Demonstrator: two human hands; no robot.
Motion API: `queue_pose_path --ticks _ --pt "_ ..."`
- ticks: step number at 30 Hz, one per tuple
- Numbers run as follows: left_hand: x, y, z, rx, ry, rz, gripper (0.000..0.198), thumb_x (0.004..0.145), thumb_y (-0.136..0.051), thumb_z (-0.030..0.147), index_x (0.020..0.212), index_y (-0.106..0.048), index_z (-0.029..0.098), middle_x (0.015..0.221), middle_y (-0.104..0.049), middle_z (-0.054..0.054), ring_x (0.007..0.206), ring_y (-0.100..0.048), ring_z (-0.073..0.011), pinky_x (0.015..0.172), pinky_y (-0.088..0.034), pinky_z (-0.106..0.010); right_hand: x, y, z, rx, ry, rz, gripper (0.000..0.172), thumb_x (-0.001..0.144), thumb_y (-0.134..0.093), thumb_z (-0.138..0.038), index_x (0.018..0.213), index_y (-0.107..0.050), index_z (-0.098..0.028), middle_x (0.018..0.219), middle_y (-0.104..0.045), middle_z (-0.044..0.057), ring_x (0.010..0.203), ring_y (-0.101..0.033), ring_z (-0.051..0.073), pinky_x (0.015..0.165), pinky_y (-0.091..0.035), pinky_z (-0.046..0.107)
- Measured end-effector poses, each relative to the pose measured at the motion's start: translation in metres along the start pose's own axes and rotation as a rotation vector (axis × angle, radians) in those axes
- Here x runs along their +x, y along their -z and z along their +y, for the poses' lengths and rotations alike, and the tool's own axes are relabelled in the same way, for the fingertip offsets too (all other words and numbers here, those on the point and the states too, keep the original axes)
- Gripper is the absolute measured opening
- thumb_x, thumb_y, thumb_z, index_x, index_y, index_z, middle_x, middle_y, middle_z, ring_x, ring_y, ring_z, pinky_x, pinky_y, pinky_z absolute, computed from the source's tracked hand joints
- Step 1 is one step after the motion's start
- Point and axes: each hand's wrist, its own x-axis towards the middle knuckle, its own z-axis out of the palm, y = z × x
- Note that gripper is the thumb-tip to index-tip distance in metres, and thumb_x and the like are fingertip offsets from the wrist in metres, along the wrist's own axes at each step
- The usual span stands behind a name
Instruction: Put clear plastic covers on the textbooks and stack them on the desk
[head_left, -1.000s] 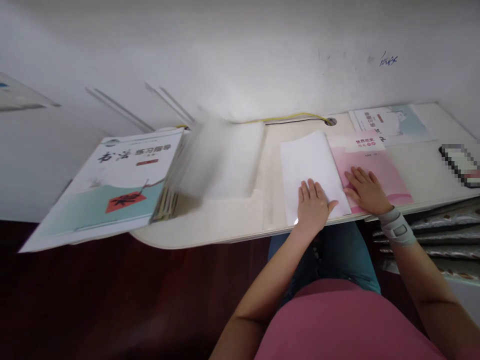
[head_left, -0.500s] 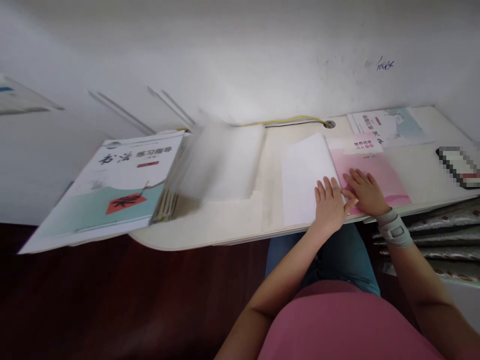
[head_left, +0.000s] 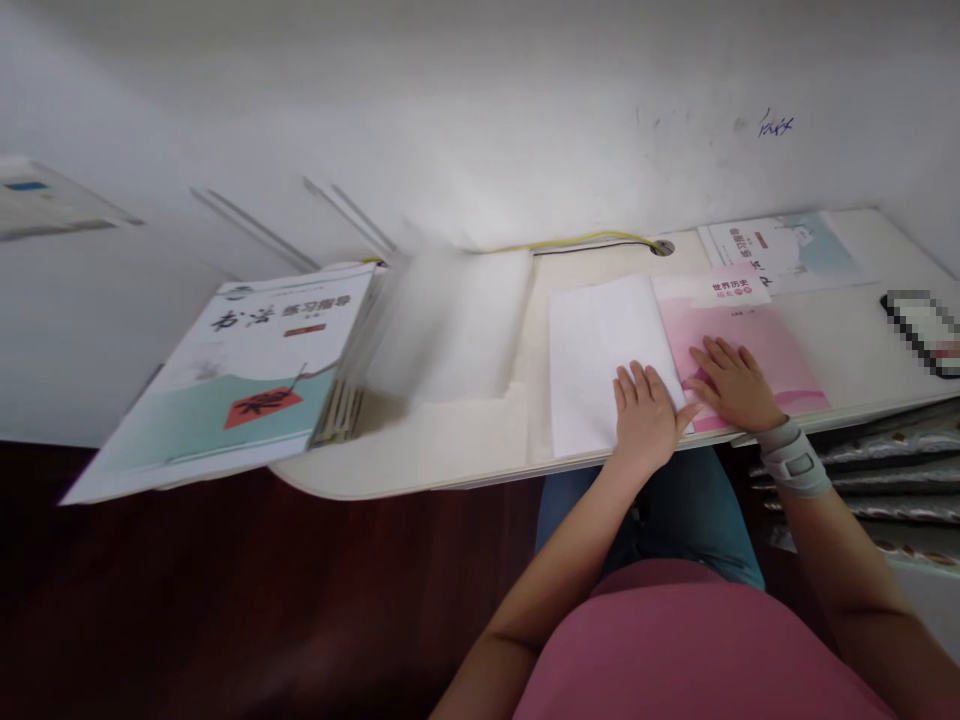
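Observation:
A pink book lies on the white desk with its printed cover facing up. Along its left side a white sheet spreads flat, joined to or tucked against the book's edge; I cannot tell which. My left hand rests palm down on the sheet's lower right part, fingers stretched and apart. Flat on the lower left of the pink cover is my right hand, fingers spread, with a grey wrist band behind it. Neither hand grips anything.
On the left stands a stack of booklets with a calligraphy cover, beside blurred white sheets. Another booklet lies at the back right, near a pixelated phone-like object. A yellow cable runs along the wall to a desk hole.
My left hand has slid a little left across the white sheet, away from the book's edge. The sheet lies flatter and reaches farther left. My right hand stays on the pink cover.

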Motion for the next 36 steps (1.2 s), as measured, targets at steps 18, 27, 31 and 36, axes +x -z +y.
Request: queue_pose_path --ticks 18,27,31,36 --pt "-0.013 0.001 -0.021 0.088 -0.002 0.086 0.062 0.094 -0.04 0.041 0.136 -0.042 -0.005 0.144 -0.033 -0.033 0.141 -0.022 -0.0378 0.111 -0.025 -0.058 0.001 0.0 -0.001 0.005 -0.012 0.016 0.056 0.094 -0.036 -0.048 0.14 -0.046 -0.018 0.148 -0.041 0.016 0.135 -0.038 0.032 0.107 -0.03 0.052" --pt "-0.027 0.036 -0.104 0.193 0.346 0.11 0.067 0.091 -0.043 0.043 0.144 -0.034 0.003 0.15 -0.029 -0.027 0.14 -0.025 -0.0409 0.107 -0.029 -0.061 0.002 0.006 -0.043 0.03 0.061 -0.032 0.051 0.096 -0.03 -0.046 0.14 -0.046 -0.024 0.151 -0.035 0.014 0.135 -0.035 0.04 0.1 -0.031 0.066" --pt "-0.035 0.042 -0.122 0.21 0.39 0.151 0.061 0.092 -0.039 0.041 0.139 -0.039 0.001 0.142 -0.044 -0.027 0.128 -0.044 -0.037 0.1 -0.04 -0.051 -0.002 0.003 -0.051 0.037 0.119 -0.01 0.05 0.096 -0.034 -0.045 0.138 -0.048 -0.022 0.15 -0.038 0.014 0.137 -0.032 0.038 0.104 -0.027 0.065" --pt "-0.037 0.052 -0.129 0.184 0.466 0.15 0.041 0.09 -0.038 0.026 0.122 -0.055 0.007 0.116 -0.06 -0.022 0.108 -0.057 -0.0349 0.086 -0.048 -0.046 -0.02 0.005 -0.064 0.041 0.156 0.024 0.055 0.095 -0.036 -0.046 0.137 -0.049 -0.012 0.147 -0.039 0.021 0.137 -0.034 0.035 0.107 -0.031 0.056"
